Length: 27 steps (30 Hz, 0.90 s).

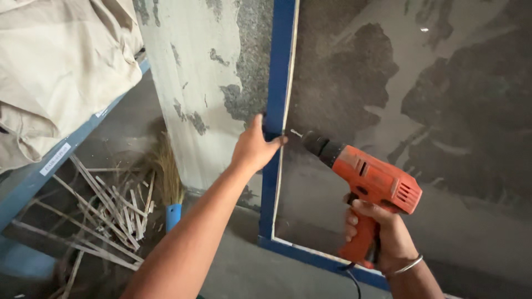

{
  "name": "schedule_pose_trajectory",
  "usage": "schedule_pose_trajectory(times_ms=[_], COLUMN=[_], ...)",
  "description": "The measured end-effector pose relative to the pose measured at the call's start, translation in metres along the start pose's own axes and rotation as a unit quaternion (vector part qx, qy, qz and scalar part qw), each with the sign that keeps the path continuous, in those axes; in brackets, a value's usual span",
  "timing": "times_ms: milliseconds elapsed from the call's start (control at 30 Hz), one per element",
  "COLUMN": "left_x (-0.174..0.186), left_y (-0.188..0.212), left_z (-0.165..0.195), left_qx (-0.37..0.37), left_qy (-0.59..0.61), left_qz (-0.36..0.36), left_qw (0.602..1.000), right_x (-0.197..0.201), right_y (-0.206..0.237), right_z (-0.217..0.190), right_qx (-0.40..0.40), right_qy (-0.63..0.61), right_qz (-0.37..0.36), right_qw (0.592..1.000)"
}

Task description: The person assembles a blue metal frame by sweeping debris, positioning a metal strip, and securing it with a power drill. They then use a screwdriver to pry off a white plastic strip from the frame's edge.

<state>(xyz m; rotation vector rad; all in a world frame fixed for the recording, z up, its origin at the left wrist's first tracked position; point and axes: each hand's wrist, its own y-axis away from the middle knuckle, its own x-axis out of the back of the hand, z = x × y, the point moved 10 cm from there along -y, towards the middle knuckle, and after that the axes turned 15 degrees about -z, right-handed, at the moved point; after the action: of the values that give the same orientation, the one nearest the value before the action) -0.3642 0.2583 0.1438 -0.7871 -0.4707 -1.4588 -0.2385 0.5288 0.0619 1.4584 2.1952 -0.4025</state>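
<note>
An orange electric hand drill (370, 182) with a black chuck is gripped by the right hand (379, 232), whose fingers are closed around the pistol handle. A thin metal bangle (409, 266) is worn on that wrist, and a black cord (351, 279) is seen hanging from the base of the handle. The drill is held nearly level, tilted slightly upward to the left, with its short silver bit (296, 133) pointed at the inner edge of a tall blue-painted frame upright (276, 99). The bit's tip is seen just beside the pale strip that runs along that edge; whether it is touching cannot be told.

The left hand (256, 148) is pressed against the same blue upright, just left of the bit, with the thumb hooked over the front of the frame and the fingers laid behind it, so the hand is closed on the upright. The two hands are kept apart, with the drill's body between them.

A dark, mottled grey panel (421, 88) is enclosed by the frame, and a blue bottom rail (316, 257) is joined to the upright low down. To the left, a straw broom with a blue handle (170, 182) is leaned near a peeling whitewashed wall (188, 72). Thin pale wooden offcuts (105, 210) are scattered on the floor, and beige cloth (61, 61) is piled on a blue shelf (44, 171).
</note>
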Motion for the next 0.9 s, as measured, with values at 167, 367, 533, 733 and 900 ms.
schedule_pose_trajectory(times_ms=[167,367,533,733,900], left_x=[0.004,0.004,0.008,0.012,0.011], left_y=[0.001,0.004,0.009,0.012,0.01], left_z=[0.014,0.013,0.019,0.023,0.02], left_qx=[-0.024,-0.033,-0.04,-0.018,0.002], left_qy=[-0.024,-0.011,-0.001,0.008,0.011], left_qz=[0.03,0.04,0.046,0.07,0.067], left_qw=[0.999,0.999,0.998,0.997,0.998], right_x=[-0.001,-0.004,-0.013,-0.038,-0.054], right_y=[-0.011,-0.012,-0.007,0.006,0.017], right_z=[0.009,0.016,-0.002,0.013,0.011], right_qx=[-0.026,-0.027,-0.008,-0.034,-0.058], right_qy=[0.011,0.009,0.065,0.016,0.023], right_qz=[0.009,0.013,0.026,0.088,0.14], right_qw=[1.0,1.0,0.998,0.995,0.988])
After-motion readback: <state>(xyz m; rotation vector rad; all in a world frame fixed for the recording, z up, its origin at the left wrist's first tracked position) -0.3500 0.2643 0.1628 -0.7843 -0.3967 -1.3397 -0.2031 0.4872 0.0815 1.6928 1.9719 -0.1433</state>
